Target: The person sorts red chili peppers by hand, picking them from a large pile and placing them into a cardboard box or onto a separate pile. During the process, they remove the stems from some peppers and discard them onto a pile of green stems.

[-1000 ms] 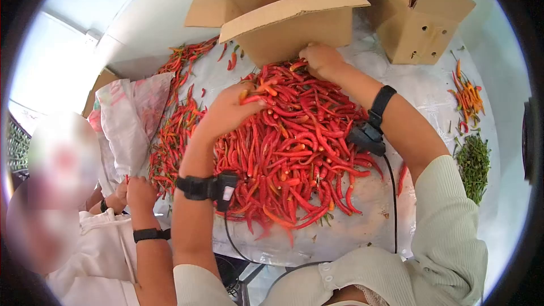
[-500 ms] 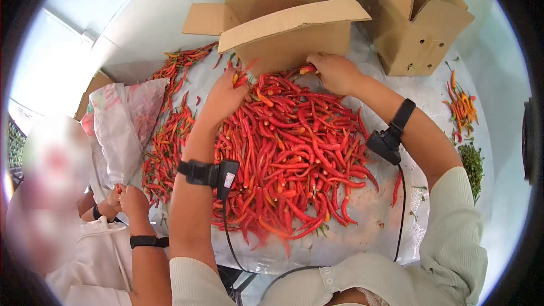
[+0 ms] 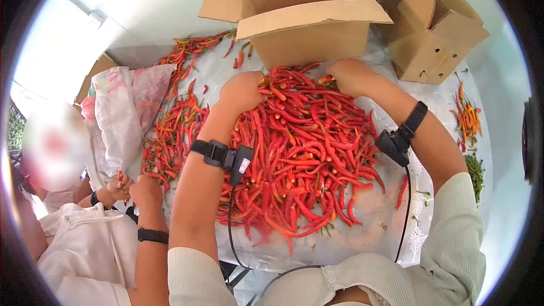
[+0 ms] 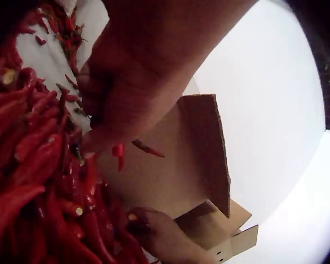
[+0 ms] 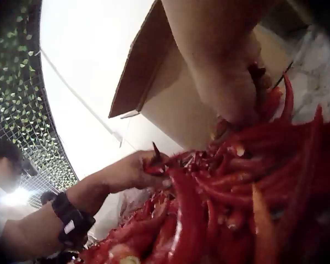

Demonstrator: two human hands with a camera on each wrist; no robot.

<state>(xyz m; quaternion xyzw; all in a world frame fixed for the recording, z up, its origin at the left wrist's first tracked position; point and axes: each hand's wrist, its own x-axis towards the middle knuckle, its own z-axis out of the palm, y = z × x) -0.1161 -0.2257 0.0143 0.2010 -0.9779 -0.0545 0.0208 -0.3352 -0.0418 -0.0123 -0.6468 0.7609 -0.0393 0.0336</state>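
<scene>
A large heap of red chillies lies on the covered table. At its back left edge, my left hand grips chillies with curled fingers; in the left wrist view, chilli ends stick out beyond this hand. My right hand is at the heap's back right, by the front of the open carton. Its fingers pinch chillies, and a stem end shows at its fingertips in the left wrist view. The right wrist view shows the right hand low over the heap, its fingertips partly hidden.
A second carton stands at the back right. Orange chillies and green stems lie at the far right. More chillies and a whitish sack are on the left, where another person's hands hold something red.
My left hand went from over the heap to its back left edge, then turned downward, hiding the chillies that stuck up from it. My right hand has drawn slightly away from the carton.
</scene>
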